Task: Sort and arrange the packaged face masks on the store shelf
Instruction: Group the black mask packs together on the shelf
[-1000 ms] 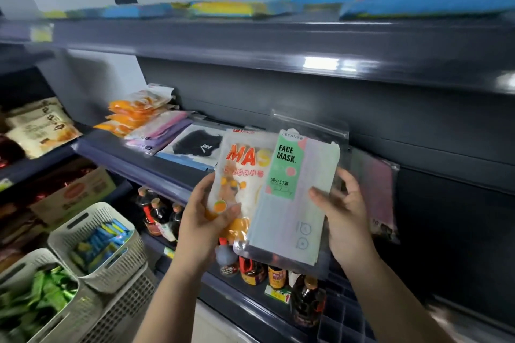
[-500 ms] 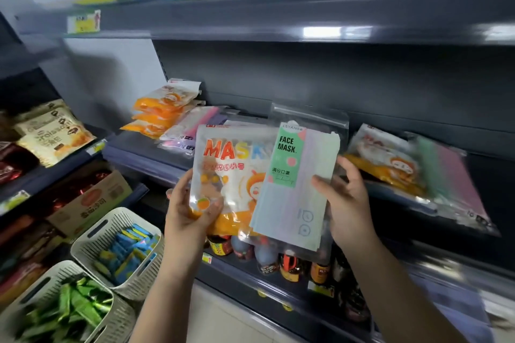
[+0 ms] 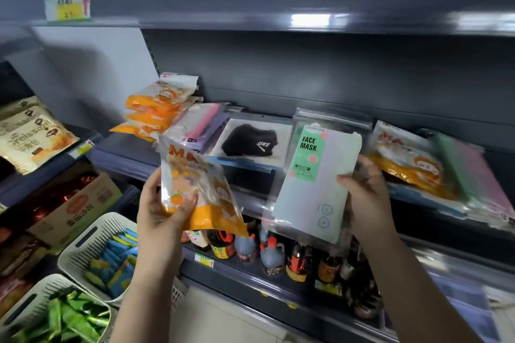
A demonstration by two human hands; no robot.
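Right now you hold two glossy plastic packets in front of the dark metal shelf (image 3: 133, 157), apart from each other. Your left hand (image 3: 160, 211) grips the orange cartoon mask pack (image 3: 200, 189), a crinkly, shiny pouch tilted to the left, with your thumb curled across its front and your fingers behind it. Your right hand (image 3: 365, 200) grips the pale green face mask pack (image 3: 317, 175), a flat, clear sleeve with a mint label reading "FACE MASK", pinched along its right edge and leaning slightly right. On the shelf behind them lie more mask packets: a stack of orange packs (image 3: 157, 108) at the left, a pink and purple pack (image 3: 203, 125) just beside it, and a flat black mask pack (image 3: 252, 140) next to that. To the right of your right hand, another orange pack (image 3: 409, 159) lies beside a soft green and pink pack (image 3: 468, 172). Below, small dark sauce bottles (image 3: 271, 256) with red caps stand in a row on the lower shelf. At the lower left, a white slotted plastic basket (image 3: 80, 248) holds blue and yellow wrapped items, and a second slotted basket (image 3: 25, 303) holds green wrapped items. A bag of croissants (image 3: 30, 133) sits on the shelf at the far left, above a brown cardboard box (image 3: 80, 206).
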